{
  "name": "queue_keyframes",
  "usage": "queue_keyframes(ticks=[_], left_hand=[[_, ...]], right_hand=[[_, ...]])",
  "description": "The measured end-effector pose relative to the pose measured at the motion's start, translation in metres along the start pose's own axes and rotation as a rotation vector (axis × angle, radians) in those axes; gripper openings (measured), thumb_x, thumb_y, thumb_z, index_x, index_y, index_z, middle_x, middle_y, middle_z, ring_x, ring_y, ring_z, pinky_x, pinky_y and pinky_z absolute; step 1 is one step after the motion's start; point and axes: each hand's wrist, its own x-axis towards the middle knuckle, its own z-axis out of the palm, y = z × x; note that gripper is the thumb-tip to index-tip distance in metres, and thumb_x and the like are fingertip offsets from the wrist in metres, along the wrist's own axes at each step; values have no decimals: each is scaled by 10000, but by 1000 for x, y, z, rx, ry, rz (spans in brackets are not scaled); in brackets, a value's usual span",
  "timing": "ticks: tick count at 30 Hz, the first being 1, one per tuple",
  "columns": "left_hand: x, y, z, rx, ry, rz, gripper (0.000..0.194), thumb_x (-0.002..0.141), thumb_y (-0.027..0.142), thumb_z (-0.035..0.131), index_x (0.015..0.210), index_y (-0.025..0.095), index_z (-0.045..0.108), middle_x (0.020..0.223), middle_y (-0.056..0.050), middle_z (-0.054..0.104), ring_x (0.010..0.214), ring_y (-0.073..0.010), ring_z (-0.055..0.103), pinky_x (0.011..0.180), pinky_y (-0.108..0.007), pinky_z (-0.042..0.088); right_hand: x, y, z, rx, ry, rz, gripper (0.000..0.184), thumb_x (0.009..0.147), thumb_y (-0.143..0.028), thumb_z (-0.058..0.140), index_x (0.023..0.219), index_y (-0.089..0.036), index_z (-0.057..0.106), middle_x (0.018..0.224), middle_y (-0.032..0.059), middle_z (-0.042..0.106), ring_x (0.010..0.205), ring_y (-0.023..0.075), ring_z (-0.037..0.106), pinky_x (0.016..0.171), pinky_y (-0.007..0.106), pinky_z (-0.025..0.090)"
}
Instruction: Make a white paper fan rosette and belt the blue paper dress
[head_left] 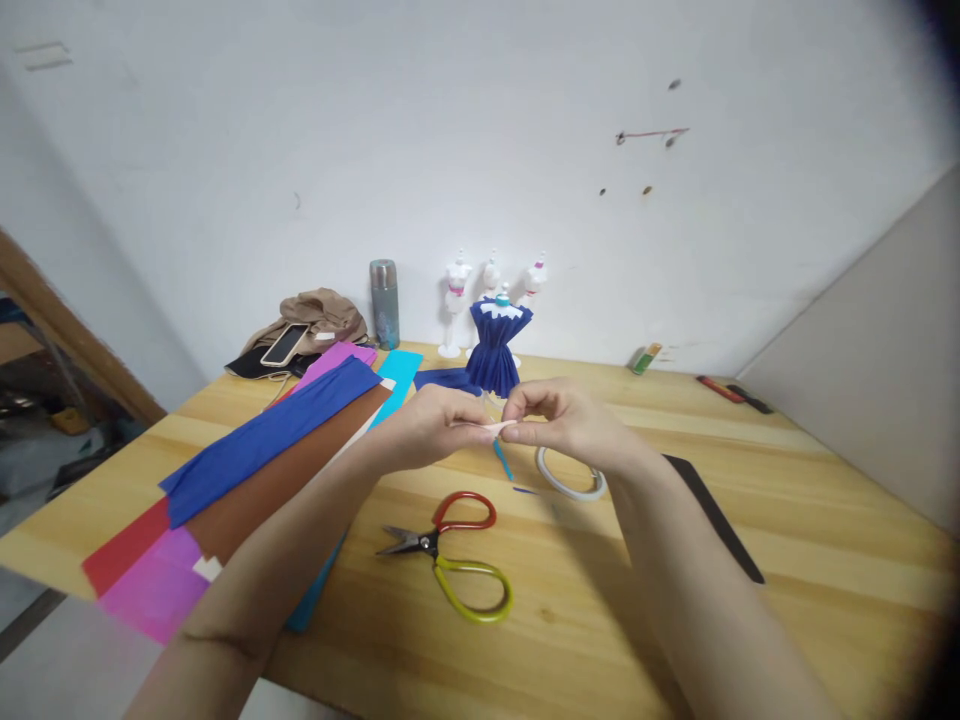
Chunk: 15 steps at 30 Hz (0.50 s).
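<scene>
My left hand (pixel 442 425) and my right hand (pixel 566 420) meet above the middle of the table. Both pinch a small pale strip (pixel 501 427) between thumb and fingers; its material is hard to make out. Just behind them stands a miniature dress form wearing a pleated dark blue dress (pixel 495 345) with a white collar piece and a turquoise band at the neck. Under my right wrist lies a roll of white tape (pixel 574 480). A narrow blue strip (pixel 502 460) is on the table below my fingers. Closer to me rest open scissors (pixel 427 543) with one red and one yellow-green handle.
Sheets of coloured material, including a blue piece (pixel 270 435) and a brown one (pixel 289 460), pile up at left. Behind are a phone (pixel 286 345), brown cloth (pixel 326 312), a flask (pixel 385 305) and white dress forms (pixel 450 315). A dark flat object (pixel 712 515) lies right.
</scene>
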Motion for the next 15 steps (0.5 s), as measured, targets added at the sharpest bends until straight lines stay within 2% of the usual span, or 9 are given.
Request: queue_keyframes(ticks=[3,6,8,10,12,13,14,15], left_hand=[[1,3,-1,-206,-21,-99,283,855,373,660,704,139,710,688,-11,642,673,-117,559,620,-219,416],[6,2,2,-454,23,-221,287,779,423,757,711,145,740,742,-41,711,742,-143,631,715,-252,496],[9,-2,7,-663,90,-271,379,712,512,805,745,138,753,744,-58,721,735,-152,655,738,-278,523],[10,-8,15,-845,152,-297,496,604,588,854,730,121,744,714,-67,712,681,-145,648,704,-281,525],[5,-12,24,-885,225,-346,528,581,603,861,748,116,746,735,-77,720,682,-151,655,681,-279,522],[1,-13,29,-836,287,-370,516,614,609,840,754,121,748,760,-78,729,704,-159,665,683,-280,523],[-4,-14,34,-742,377,-390,490,680,613,795,758,131,751,784,-75,738,730,-165,670,688,-280,521],[-11,-16,39,-613,469,-397,450,750,593,747,766,144,760,799,-67,746,755,-168,672,701,-281,519]], right_hand=[[3,7,-12,155,-18,-29,285,691,-462,799,691,-210,665,665,9,654,626,150,581,621,295,468],[10,17,-20,298,110,-115,388,710,-595,759,663,-231,632,629,10,635,636,174,598,677,338,493],[13,26,-16,267,124,-82,397,713,-607,748,697,-230,627,643,9,638,652,184,609,692,351,503],[7,34,2,138,5,-28,331,754,-527,732,745,-213,628,696,15,659,694,190,626,717,358,518],[-9,43,31,-41,-139,-54,201,827,-377,666,749,-197,621,727,18,654,694,177,616,703,342,519],[-20,47,47,-118,-168,-61,101,839,-288,638,810,-191,645,763,27,667,707,178,623,711,343,526],[-33,52,62,-181,-224,-108,87,825,-211,628,896,-188,673,855,46,692,773,189,645,754,353,539],[-45,56,76,-237,-275,-182,207,801,-144,627,992,-194,690,1014,72,702,922,212,657,849,370,540]])
